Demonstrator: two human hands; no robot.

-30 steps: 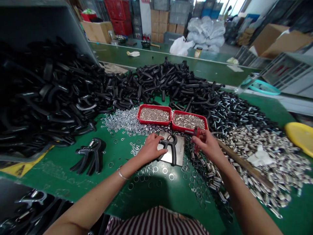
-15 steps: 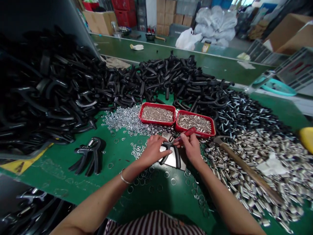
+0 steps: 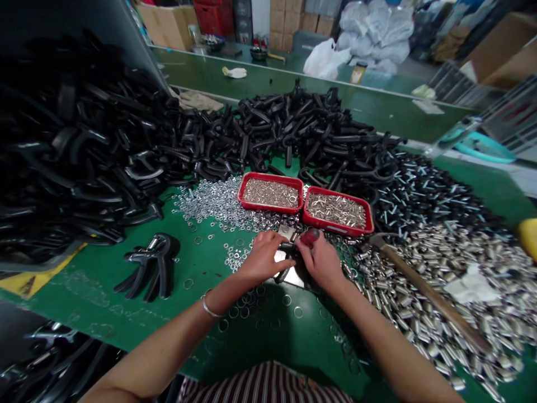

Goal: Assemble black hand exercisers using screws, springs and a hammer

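Note:
My left hand [image 3: 265,256] is closed on a black plastic handle piece [image 3: 286,271], which lies over a small metal plate [image 3: 296,278] on the green table. In my right hand [image 3: 322,262] is a tool with a red handle [image 3: 310,235], perhaps a screwdriver; its tip is hidden at the black piece. My right fingers cover the far side of that piece. Just beyond my hands stand two red trays, the left one [image 3: 270,209] with tiny metal parts and the right one [image 3: 338,228] with small metal pins.
A black spring clamp [image 3: 151,266] lies at the left. Black handle parts [image 3: 289,126] are heaped behind the trays. Loose nuts [image 3: 213,204] and rings [image 3: 244,312] are scattered around. At the right, a hammer [image 3: 432,291] lies across a pile of metal sleeves [image 3: 419,240], beside screws [image 3: 436,193].
My right hand has moved left and closer to my left hand, turning the red-handled tool more upright over the black piece. My left hand keeps its hold.

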